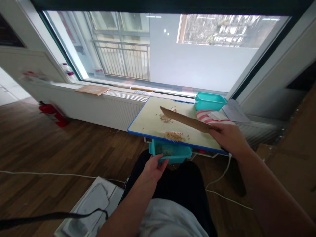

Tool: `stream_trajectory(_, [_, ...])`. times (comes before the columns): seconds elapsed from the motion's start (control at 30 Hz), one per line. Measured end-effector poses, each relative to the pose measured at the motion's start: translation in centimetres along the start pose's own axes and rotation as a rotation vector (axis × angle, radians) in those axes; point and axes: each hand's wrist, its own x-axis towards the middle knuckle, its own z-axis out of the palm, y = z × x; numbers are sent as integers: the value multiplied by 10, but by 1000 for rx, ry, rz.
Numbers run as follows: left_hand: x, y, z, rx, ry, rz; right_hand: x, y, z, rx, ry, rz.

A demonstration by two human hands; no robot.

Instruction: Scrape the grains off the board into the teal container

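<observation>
My right hand (225, 136) grips one end of a flat brown cardboard strip (189, 121), which slants over the small table. In my left hand (156, 168) is the near rim of a turquoise plastic bin (176, 158), held under the table's front edge above my lap. Some small bits lie on the bin's floor. On the pale yellow tabletop (148, 118) with a blue rim, one heap of small tan and orange grains (174, 136) sits at the front edge. Another heap of grains (166, 119) lies further back, partly behind the strip.
A second turquoise bin (211, 101) stands at the table's back right, beside a red-and-white striped bag (204, 115). A radiator (123, 110) runs below the window. A white cable (225, 172) hangs at the right front corner. A fire extinguisher (54, 114) is on the floor, left.
</observation>
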Motion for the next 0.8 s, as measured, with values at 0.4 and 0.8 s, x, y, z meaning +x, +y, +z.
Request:
stream_trajectory(0.4, [6,-2,5,46,-22,-39,-77,-46,33,-138,424,410])
stream_trajectory(0.8, [1,-3,7,1,-6,-15,-76,-44,55,44,263,413])
